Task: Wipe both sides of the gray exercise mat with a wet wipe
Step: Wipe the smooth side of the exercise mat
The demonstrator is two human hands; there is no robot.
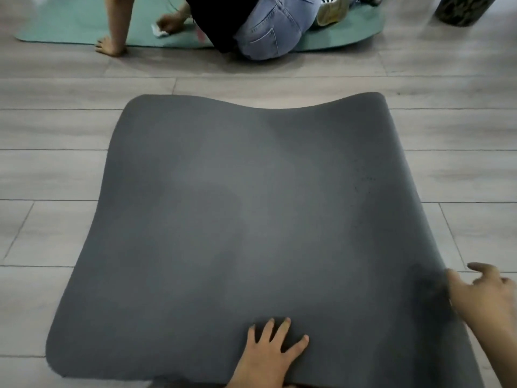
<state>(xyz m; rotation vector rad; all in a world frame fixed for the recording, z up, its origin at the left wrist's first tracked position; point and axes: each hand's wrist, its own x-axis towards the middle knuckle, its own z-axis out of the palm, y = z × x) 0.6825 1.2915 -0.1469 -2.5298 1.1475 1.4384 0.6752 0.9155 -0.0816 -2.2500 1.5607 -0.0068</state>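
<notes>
The gray exercise mat lies spread on the wood-look floor, its far edge wavy and slightly raised. My left hand presses flat on the mat's near edge with fingers spread. My right hand is at the mat's right edge, thumb against the edge and fingers loosely extended over the floor; whether it grips the edge is unclear. I see no wet wipe in either of my hands.
Another person kneels on a green mat at the far side, rubbing it with a white wipe. A dark patterned cylinder stands at the top right. Floor surrounds the gray mat.
</notes>
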